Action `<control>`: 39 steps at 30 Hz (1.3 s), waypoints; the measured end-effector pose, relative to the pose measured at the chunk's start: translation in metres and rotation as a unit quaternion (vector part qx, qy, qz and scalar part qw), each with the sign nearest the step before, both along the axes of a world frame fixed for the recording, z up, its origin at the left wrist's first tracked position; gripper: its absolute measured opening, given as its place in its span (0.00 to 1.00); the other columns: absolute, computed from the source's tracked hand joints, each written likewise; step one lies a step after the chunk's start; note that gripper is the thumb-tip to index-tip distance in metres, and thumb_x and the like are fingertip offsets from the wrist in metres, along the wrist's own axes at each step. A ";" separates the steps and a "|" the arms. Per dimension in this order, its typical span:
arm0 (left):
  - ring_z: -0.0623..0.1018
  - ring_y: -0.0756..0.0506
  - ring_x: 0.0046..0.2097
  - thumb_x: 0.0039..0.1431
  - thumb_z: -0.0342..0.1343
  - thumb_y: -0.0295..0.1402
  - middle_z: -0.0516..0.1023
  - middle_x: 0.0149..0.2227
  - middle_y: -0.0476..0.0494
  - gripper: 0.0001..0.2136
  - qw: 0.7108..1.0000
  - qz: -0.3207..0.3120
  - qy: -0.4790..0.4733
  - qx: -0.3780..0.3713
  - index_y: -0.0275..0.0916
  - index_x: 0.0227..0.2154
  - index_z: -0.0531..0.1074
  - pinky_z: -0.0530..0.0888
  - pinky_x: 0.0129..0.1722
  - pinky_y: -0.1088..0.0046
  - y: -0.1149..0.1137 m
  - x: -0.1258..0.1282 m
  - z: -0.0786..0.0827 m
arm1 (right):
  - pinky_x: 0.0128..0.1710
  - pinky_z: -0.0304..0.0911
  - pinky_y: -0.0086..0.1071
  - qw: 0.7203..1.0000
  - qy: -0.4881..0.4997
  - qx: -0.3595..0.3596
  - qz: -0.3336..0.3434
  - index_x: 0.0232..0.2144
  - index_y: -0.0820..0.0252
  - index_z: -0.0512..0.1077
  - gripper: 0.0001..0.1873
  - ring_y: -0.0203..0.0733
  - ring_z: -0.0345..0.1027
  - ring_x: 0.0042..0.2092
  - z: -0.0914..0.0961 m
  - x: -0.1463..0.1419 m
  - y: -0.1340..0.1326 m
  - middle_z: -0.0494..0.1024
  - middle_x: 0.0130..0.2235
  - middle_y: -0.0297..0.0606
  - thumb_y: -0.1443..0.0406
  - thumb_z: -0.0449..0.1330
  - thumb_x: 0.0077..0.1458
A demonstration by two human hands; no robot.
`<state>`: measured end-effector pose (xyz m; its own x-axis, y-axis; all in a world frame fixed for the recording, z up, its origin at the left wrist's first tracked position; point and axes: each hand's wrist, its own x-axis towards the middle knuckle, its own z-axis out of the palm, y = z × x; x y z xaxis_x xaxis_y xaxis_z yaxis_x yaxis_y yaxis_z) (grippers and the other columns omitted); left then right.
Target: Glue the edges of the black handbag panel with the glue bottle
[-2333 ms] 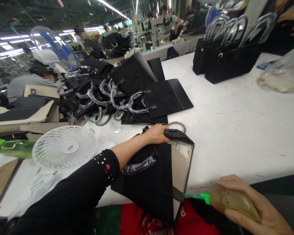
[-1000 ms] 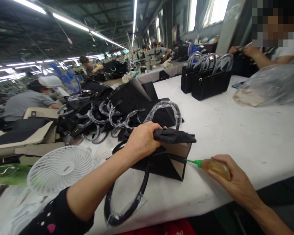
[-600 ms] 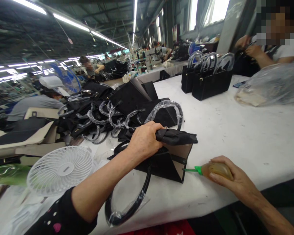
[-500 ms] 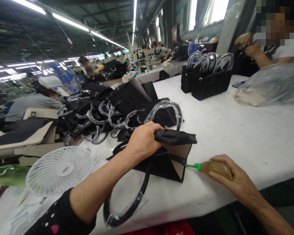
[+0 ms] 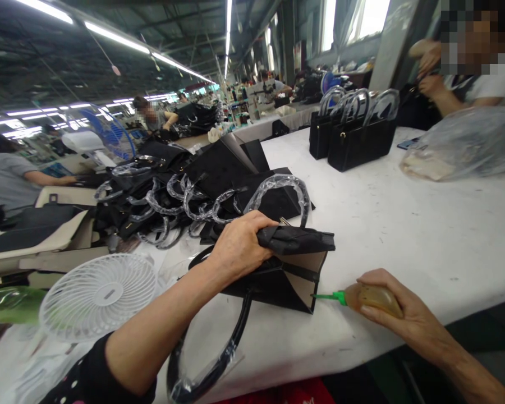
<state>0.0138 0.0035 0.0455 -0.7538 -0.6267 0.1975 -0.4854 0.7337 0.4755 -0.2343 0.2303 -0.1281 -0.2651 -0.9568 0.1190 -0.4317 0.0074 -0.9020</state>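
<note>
My left hand (image 5: 240, 242) is closed on the dark lining of a black handbag (image 5: 273, 285), which lies on its side on the white table. Beige inner material shows at the bag's open end. One black handle (image 5: 235, 331) in clear plastic wrap bends toward me, and another wrapped handle (image 5: 305, 196) rises behind. My right hand (image 5: 398, 306) grips a squeeze bottle (image 5: 372, 298) of amber liquid. Its thin green nozzle (image 5: 326, 295) points left, with the tip at the lower edge of the bag's open end. Whether any liquid comes out cannot be seen.
Black bags with wrapped handles (image 5: 185, 196) are heaped at left. A white fan (image 5: 105, 294) and a green bottle (image 5: 14, 304) are nearer me. Finished-looking handbags (image 5: 362, 137) stand at the back, beside a plastic bag (image 5: 467, 146). Co-workers sit left and right.
The nozzle tip has moved down along the bag's edge toward its lower corner. My left hand still holds the lining. A co-worker at left has straightened up.
</note>
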 end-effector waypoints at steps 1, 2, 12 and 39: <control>0.78 0.47 0.42 0.50 0.65 0.27 0.78 0.40 0.51 0.13 1.000 -0.003 0.004 0.000 0.45 0.40 0.80 0.72 0.43 0.70 0.000 0.001 0.000 | 0.45 0.68 0.36 1.000 0.005 -0.010 -0.016 0.50 0.49 0.66 0.19 0.48 0.70 0.48 -0.001 0.000 0.000 0.71 0.49 0.36 0.52 0.64 0.62; 0.78 0.47 0.42 0.50 0.65 0.27 0.78 0.40 0.51 0.12 1.000 -0.004 0.007 -0.002 0.45 0.40 0.80 0.72 0.43 0.70 0.001 0.001 -0.001 | 0.46 0.68 0.35 0.999 0.009 -0.016 -0.031 0.51 0.48 0.66 0.19 0.47 0.70 0.48 -0.003 0.000 0.000 0.71 0.49 0.36 0.52 0.64 0.62; 0.78 0.47 0.43 0.53 0.62 0.26 0.76 0.45 0.51 0.14 1.000 -0.004 0.017 -0.009 0.45 0.43 0.79 0.74 0.46 0.68 0.007 0.008 -0.006 | 0.49 0.64 0.33 0.999 -0.003 -0.022 -0.023 0.51 0.44 0.65 0.17 0.44 0.67 0.49 -0.007 0.003 0.002 0.67 0.50 0.32 0.52 0.63 0.64; 0.74 0.52 0.37 0.54 0.56 0.23 0.65 0.40 0.50 0.19 0.997 0.018 -0.006 -0.070 0.50 0.47 0.78 0.73 0.36 0.74 0.036 0.034 -0.004 | 0.53 0.65 0.35 0.991 0.078 -0.087 -0.059 0.54 0.46 0.67 0.16 0.46 0.67 0.54 -0.005 0.018 0.005 0.68 0.54 0.37 0.56 0.62 0.66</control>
